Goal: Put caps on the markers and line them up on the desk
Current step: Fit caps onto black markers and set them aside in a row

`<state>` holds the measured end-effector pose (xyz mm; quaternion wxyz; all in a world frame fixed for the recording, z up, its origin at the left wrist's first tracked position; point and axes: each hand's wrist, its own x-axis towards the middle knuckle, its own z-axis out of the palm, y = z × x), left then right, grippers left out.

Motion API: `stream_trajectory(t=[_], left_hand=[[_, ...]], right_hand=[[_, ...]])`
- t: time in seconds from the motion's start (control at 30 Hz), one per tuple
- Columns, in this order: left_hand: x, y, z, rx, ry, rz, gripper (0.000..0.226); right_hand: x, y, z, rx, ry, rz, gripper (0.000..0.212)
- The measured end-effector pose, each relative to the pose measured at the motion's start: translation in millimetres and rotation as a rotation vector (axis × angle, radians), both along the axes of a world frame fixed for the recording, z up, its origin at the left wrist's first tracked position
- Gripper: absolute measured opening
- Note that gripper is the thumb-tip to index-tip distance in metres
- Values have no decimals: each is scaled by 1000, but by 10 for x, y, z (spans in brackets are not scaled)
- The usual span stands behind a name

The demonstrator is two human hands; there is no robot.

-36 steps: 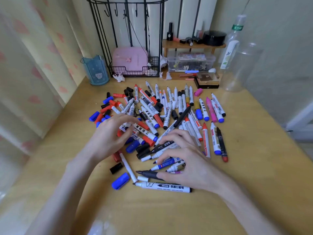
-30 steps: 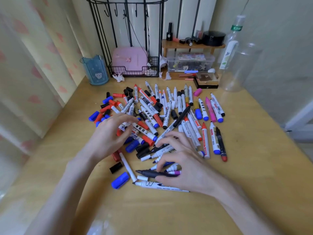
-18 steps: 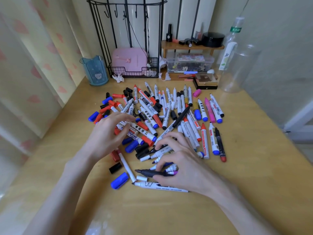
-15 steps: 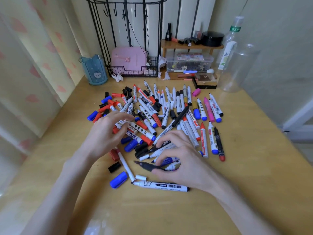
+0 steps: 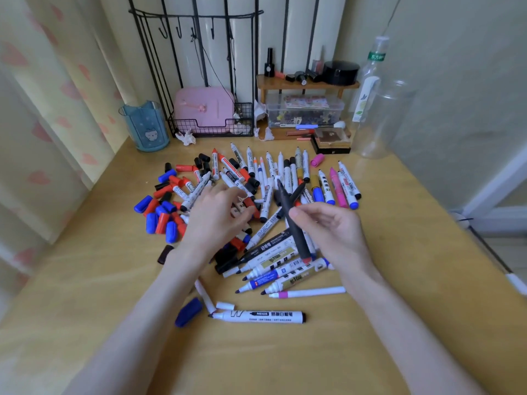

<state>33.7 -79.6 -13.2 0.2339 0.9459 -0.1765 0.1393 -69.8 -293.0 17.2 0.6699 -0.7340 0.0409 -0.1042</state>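
Observation:
A heap of uncapped markers (image 5: 273, 178) and loose caps (image 5: 159, 215) covers the middle of the wooden desk (image 5: 370, 323). My right hand (image 5: 330, 229) pinches a slim black marker (image 5: 293, 223) and holds it raised above the heap, tip pointing away, red end toward me. My left hand (image 5: 216, 218) hovers over the caps and markers left of centre, fingers curled loosely down into the pile; I cannot tell whether it grips anything. A large white marker (image 5: 256, 316) lies alone nearest me, with a blue cap (image 5: 188, 311) beside it.
At the back stand a blue cup (image 5: 145, 126), a black wire rack (image 5: 211, 121) with a pink box, a small wooden shelf (image 5: 308, 85), a clear storage box (image 5: 305, 111) and two clear bottles (image 5: 382, 121). Bare desk lies in front and to the right.
My right hand has picked the slim black marker off the desk and lifted it above the heap. My left hand has shifted slightly farther into the pile.

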Motion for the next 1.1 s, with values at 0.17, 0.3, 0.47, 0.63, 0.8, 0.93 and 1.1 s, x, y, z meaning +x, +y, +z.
stream_trajectory(t=[0.17, 0.3, 0.47, 0.63, 0.8, 0.93, 1.1], left_hand=[[95, -160, -50, 66, 37, 50, 43], [108, -160, -76, -24, 24, 18, 31], [107, -61, -49, -128, 67, -100, 23], [109, 354, 118, -231, 3, 1, 30], [23, 758, 163, -174, 19, 51, 24], [-81, 862, 139, -119, 42, -27, 22], [-174, 896, 84, -161, 17, -28, 22]], right_hand=[[48, -131, -4, 180, 162, -24, 33], [55, -153, -7, 220, 156, -8, 34], [65, -136, -33, 211, 161, -17, 31], [63, -124, -28, 209, 145, -19, 22], [103, -38, -21, 118, 127, 17, 17], [158, 12, -23, 11, 99, 52, 12], [352, 68, -56, -286, 45, 59, 18]])
